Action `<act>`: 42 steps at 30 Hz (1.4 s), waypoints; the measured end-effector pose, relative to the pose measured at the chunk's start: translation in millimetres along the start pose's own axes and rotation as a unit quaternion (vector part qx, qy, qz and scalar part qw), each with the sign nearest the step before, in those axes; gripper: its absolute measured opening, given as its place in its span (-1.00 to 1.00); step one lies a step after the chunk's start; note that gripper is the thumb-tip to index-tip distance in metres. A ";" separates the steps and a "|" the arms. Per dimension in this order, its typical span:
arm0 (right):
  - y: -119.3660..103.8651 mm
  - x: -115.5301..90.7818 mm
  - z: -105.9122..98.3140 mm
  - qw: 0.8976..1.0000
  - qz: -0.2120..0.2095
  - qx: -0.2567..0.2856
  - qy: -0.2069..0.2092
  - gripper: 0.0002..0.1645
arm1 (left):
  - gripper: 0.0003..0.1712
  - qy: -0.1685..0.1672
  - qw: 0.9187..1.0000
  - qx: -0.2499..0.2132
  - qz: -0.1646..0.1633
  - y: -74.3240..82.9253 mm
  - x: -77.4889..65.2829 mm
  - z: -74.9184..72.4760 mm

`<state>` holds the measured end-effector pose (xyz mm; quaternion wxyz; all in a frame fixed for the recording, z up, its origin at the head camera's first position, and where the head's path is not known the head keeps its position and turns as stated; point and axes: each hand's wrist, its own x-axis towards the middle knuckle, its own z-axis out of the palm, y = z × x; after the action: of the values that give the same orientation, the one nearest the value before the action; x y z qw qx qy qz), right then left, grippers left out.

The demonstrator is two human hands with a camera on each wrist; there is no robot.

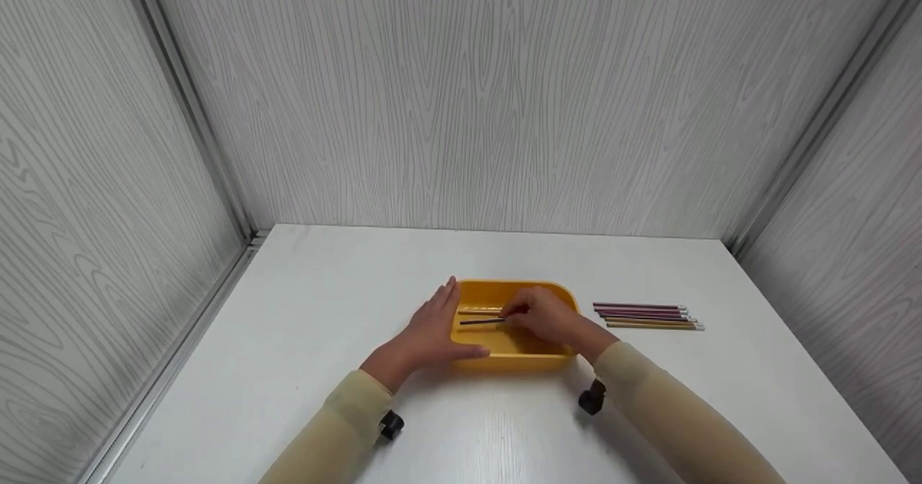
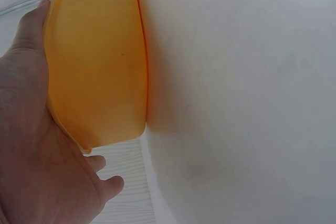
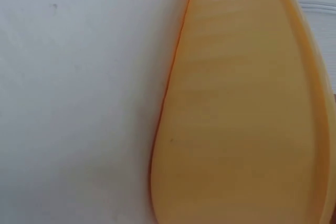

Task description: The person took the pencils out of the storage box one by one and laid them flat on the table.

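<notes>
A yellow plastic tray [image 1: 515, 361] sits on the white table. Along its left end lies my left hand [image 1: 430, 329], fingers straight by the far corner and thumb stretched over the near rim. The left wrist view shows that palm [image 2: 42, 145] against the rim, beside the tray's outer wall [image 2: 97, 61]. Inside the tray, my right hand [image 1: 544, 315] pinches a dark pencil [image 1: 481, 321] near its right end; the pencil points left, close over the tray floor. In the right wrist view the tray's outer wall [image 3: 241, 98] fills much of the frame and hides the right hand.
Right of the tray, a row of pencils [image 1: 645, 311] lies side by side on the table [image 1: 324, 275], several dark purple and some golden, white ends to the right. Grey wood-grain panels [image 1: 497, 109] stand behind the table and on both sides.
</notes>
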<state>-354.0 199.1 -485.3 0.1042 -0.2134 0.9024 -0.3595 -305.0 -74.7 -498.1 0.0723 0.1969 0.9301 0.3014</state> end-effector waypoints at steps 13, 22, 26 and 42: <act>-8.8 -8.4 -19.0 0.998 -0.062 -0.015 0.010 -0.85 | 0.62 -0.001 1.000 0.000 0.012 -4.2 1.7 0.3; -4.4 -18.2 -36.3 0.997 -0.075 0.002 0.021 -0.82 | 0.63 0.007 1.000 -0.009 0.001 -2.8 2.8 0.5; -0.3 -23.0 -46.7 0.997 -0.076 0.003 0.027 -0.82 | 0.62 0.008 1.000 -0.008 0.005 -2.7 3.4 0.5; 28.1 -54.7 -100.4 0.993 -0.102 -0.029 0.053 -0.83 | 0.59 0.008 1.000 0.005 0.006 1.1 4.0 -1.4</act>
<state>-348.4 303.2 -430.6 0.0127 -0.2879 0.8901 -0.3531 -308.6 -73.0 -496.4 0.0622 0.2007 0.9309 0.2989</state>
